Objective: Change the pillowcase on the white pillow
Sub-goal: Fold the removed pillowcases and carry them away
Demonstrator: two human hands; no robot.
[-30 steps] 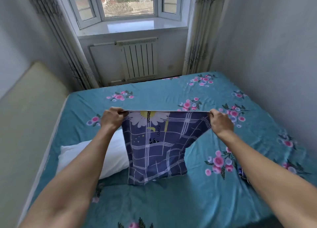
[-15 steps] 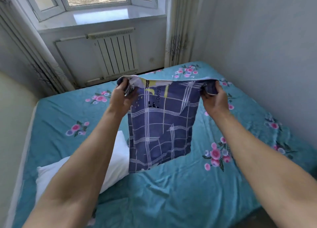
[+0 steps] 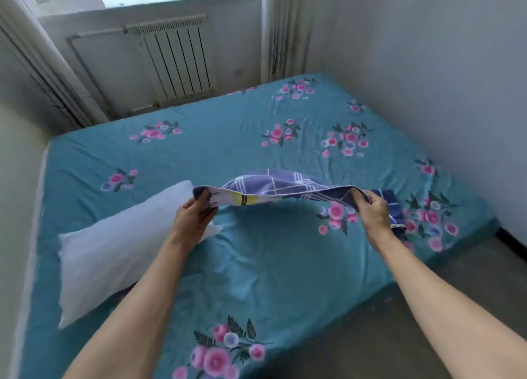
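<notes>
Both hands, left hand [image 3: 194, 219] and right hand [image 3: 372, 211], still grip the pillowcase [image 3: 273, 189], now lowered flat above the bed [image 3: 256, 264].

Bare white pillow [image 3: 114, 253] lies on the bed; blue checked pillowcase [image 3: 273, 190] billows outstretched beside it.

Two bare forearms, uncovered from the lower frame edge up to the wrists: no sleeves, cuffs, watch or bands in sight. Left hand [image 3: 194, 219] ungloved and ringless as far as visible, the thumb on the near side. Right hand [image 3: 373, 210] likewise ungloved, the knuckles plain and unadorned. Nails too blurred to make out.
</notes>
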